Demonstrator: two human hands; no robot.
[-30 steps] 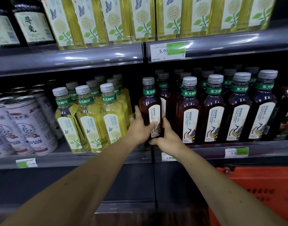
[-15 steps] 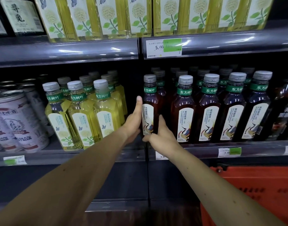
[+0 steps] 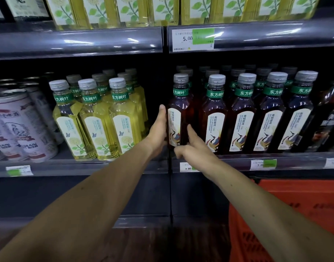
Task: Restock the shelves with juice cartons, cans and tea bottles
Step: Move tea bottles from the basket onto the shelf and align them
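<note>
A person's left hand (image 3: pixel 158 129) lies flat, fingers straight, against the left side of a dark tea bottle (image 3: pixel 179 112) standing upright at the left end of the right-hand shelf (image 3: pixel 228 163), close to its front edge. The right hand (image 3: pixel 192 148) reaches in from below, index finger extended along the bottle's right side and the other fingers loosely curled near its base; whether they actually grip the bottle cannot be told. The bottle is the first in a front row of matching dark tea bottles (image 3: pixel 243 114), more rows ranked behind. On the adjoining left shelf (image 3: pixel 77 167), yellow tea bottles (image 3: pixel 98 120) stand in rows, with beer cans (image 3: pixel 16 125) toward its left end. A price tag (image 3: pixel 192 39) reading 5.00 hangs on the front edge of the shelf above. A red crate (image 3: pixel 294 205) sits below at lower right.
</note>
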